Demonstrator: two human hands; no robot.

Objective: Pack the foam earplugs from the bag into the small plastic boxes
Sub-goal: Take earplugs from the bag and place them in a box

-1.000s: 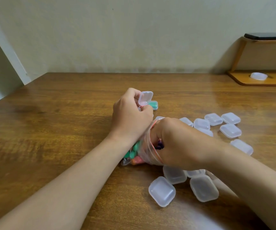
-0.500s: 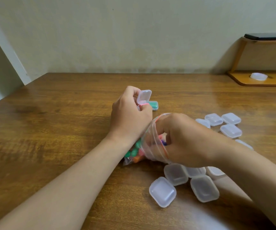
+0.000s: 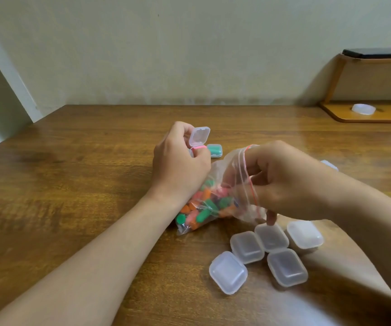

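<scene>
Left hand [image 3: 180, 165] curled round a small open box [image 3: 199, 137], lid up, pink earplug at its rim. Right hand [image 3: 291, 184] has its fingers curled in the mouth of the bag [image 3: 234, 168], holding it up. Earplugs [image 3: 204, 214] are in the bag on the worktop [image 3: 84, 184], between the hands. Closed boxes [image 3: 271, 237] lie near the right hand.

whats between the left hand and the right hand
In the head view, the bag of earplugs lies between them, touching the left hand, its mouth draped over the fingers of the right hand.
</scene>
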